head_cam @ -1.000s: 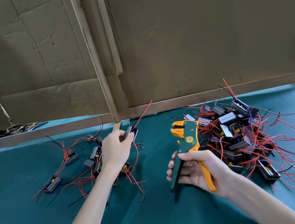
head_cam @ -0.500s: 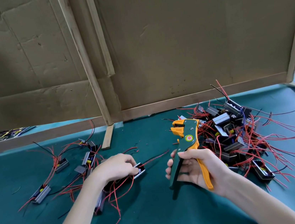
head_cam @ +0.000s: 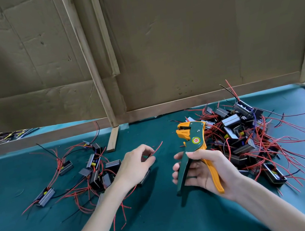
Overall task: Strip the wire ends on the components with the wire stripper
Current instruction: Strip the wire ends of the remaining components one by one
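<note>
While the right hand (head_cam: 207,174) is gripping the green-and-orange wire stripper (head_cam: 194,141) with curled fingers, the left hand (head_cam: 135,167) is pinching a thin red wire (head_cam: 158,147) at its fingertips. Judging by the tangled heap of grey box components (head_cam: 247,142) beyond the right fingers, most stripping is waiting.

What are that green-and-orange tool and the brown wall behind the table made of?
The wire stripper looks like matte moulded plastic, green body, orange handle. The wall seems plain cardboard: brown, creased, dented, framed by wooden strips.
</note>
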Motion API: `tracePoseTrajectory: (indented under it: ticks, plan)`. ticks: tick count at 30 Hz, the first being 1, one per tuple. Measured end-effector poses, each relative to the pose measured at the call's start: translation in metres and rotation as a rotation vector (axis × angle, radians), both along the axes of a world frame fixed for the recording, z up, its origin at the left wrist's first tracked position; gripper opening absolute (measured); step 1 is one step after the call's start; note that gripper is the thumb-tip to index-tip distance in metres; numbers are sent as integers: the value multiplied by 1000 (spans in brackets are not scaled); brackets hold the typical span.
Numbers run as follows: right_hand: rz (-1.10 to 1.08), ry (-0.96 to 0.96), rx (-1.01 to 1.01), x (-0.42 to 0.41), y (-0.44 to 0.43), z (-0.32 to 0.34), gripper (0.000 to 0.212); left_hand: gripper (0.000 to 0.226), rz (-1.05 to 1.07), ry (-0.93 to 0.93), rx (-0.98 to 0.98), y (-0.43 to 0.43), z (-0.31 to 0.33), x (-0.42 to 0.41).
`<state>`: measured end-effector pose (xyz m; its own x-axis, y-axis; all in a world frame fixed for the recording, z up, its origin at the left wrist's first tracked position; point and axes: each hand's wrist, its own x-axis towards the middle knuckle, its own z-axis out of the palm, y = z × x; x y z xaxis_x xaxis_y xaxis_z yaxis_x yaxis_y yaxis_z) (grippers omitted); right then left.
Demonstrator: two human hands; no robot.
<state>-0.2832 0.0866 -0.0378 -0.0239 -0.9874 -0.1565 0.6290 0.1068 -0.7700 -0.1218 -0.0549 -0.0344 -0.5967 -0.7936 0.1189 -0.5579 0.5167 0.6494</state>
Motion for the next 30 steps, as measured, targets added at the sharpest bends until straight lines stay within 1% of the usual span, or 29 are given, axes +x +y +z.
tracePoseTrajectory:
  ticks: [2, 8, 14, 17, 19, 25, 27, 30]
  plan:
    - [2, 1, -2, 0, 0, 0, 27, 6, 9, 57, -15, -2, -2, 0]
    - [10, 17, -1, 1, 0, 1, 25, 12, 13, 153, 6, -2, 0, 1]
    - [28, 22, -6, 2, 1, 1, 27, 14, 39, 398, 193, -3, 6, 2]
    - [39, 27, 1, 3, 2, 1, 29, 9, 59, 472, 265, -4, 8, 1]
    - [48, 28, 7, 4, 2, 2, 29, 6, 63, 481, 286, -4, 9, 1]
    - [71, 43, 17, 5, 2, 1, 32, 7, 47, 471, 337, -3, 10, 1]
    - [76, 45, 18, 5, 2, 1, 33, 10, 4, 480, 334, -2, 11, 1]
    - [89, 43, 11, 7, 2, 1, 34, 23, -51, 471, 291, 1, 13, 1]
